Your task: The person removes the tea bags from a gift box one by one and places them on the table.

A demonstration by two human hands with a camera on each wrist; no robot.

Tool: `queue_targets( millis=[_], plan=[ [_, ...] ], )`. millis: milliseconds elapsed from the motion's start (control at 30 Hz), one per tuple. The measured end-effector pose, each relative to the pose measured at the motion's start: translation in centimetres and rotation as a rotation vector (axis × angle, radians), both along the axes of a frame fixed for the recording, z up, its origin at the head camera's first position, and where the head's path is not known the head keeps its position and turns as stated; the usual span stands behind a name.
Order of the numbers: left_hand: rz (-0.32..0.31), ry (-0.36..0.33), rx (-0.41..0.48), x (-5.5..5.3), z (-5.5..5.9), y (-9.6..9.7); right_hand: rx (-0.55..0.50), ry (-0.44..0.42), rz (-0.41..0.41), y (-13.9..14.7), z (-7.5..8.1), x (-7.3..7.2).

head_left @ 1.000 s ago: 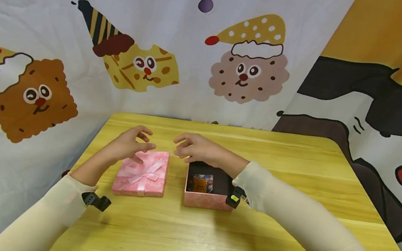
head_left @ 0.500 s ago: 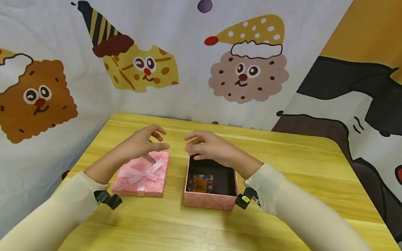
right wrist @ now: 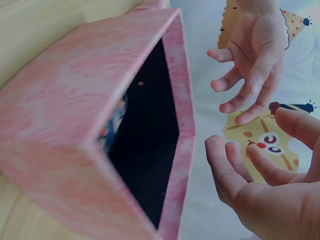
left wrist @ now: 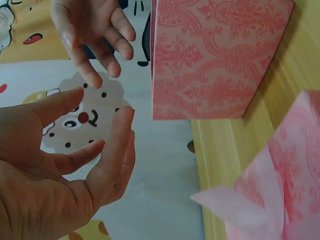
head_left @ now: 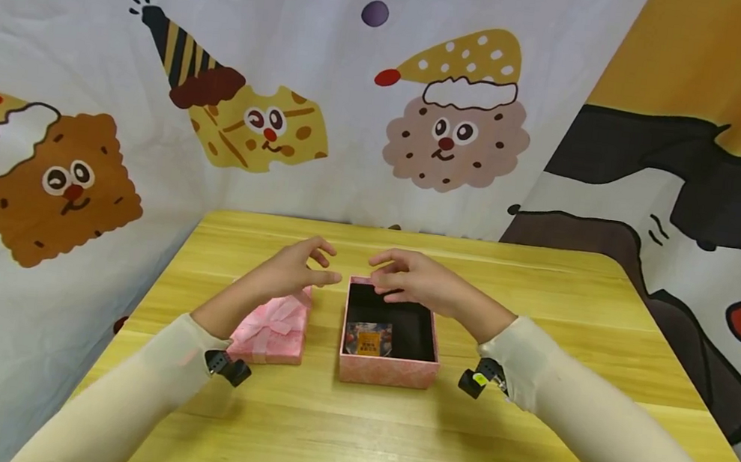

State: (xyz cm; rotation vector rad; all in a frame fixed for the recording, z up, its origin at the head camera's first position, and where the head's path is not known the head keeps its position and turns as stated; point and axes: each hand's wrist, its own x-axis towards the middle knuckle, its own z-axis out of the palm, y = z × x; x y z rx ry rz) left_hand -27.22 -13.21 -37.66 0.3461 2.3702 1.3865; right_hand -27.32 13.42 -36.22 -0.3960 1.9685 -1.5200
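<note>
From afar I see a person's left hand [head_left: 290,273] and right hand [head_left: 421,281] in mid-air, fingers loosely spread, holding nothing. The uncovered pink box [head_left: 386,373] stands on the table [head_left: 348,439], a printed packet [head_left: 369,339] in its near left corner; the lid [head_left: 286,348] lies left. Both seem light, stiff card: I'd hold opposite side walls, sparing the soft bow [head_left: 276,317].

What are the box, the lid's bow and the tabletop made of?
Pink box: probably patterned paper over stiff board, fairly matte; straight edges, scrollwork.
Bow: likely thin fabric ribbon, satiny perhaps; soft folds, loose ends.
Tabletop: wood or wood-look laminate, slight sheen; grain streaks.
</note>
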Motion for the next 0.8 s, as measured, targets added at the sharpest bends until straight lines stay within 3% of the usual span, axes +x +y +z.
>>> queue_targets(
  millis=[333, 800],
  plan=[
    [-0.011, -0.022, 0.000, -0.4, -0.8, 2.1, 0.008, -0.010, -0.050, 2.1, -1.0, 0.6],
    [-0.032, -0.041, -0.003, -0.5, -2.2, 3.9, -0.009, -0.038, -0.058, 3.3, -2.2, 0.9]
  ],
)
